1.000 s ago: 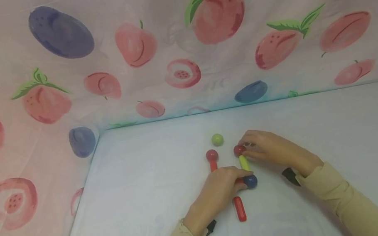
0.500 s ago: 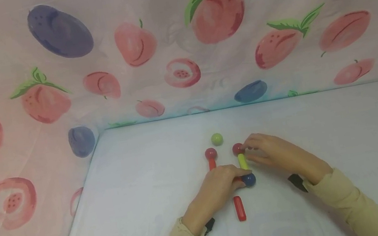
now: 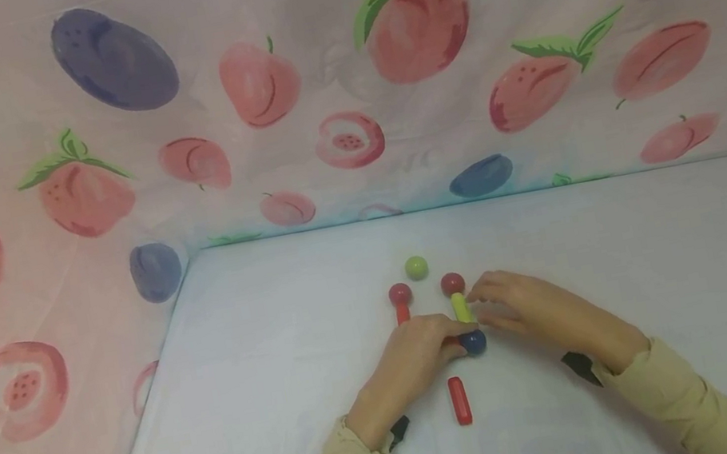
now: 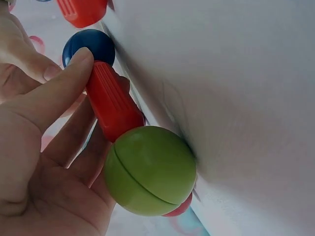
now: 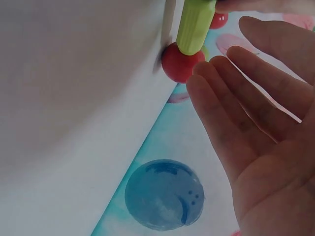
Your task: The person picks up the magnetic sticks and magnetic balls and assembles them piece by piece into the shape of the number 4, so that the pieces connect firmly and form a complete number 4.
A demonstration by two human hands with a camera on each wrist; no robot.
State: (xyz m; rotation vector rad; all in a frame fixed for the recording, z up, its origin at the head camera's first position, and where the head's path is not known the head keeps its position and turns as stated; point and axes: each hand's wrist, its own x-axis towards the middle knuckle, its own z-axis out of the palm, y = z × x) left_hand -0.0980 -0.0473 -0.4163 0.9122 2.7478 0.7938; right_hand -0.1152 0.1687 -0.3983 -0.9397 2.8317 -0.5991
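My left hand (image 3: 410, 357) pinches a red rod (image 4: 115, 103) with thumb and fingers, the thumb tip lapping onto the blue ball (image 3: 475, 343) at the rod's end. A green ball (image 4: 150, 169) sits on the rod's other end, hidden under the hand in the head view. From the blue ball a yellow-green rod (image 3: 461, 308) runs away to a red ball (image 3: 452, 283). Further left, another red rod (image 3: 403, 313) carries a second red ball (image 3: 400, 294). My right hand (image 3: 542, 309) is beside the yellow-green rod, fingers loosely extended, holding nothing.
A loose lime-green ball (image 3: 417, 268) lies beyond the two red balls. Nearer me is a separate red rod (image 3: 460, 401). The white table (image 3: 260, 302) ends at a fruit-patterned curtain (image 3: 338, 85) behind and to the left.
My right fingers have come off the red ball and drawn slightly right and nearer me. The joined rods and balls have shifted a little left and away, with my left hand still gripping.
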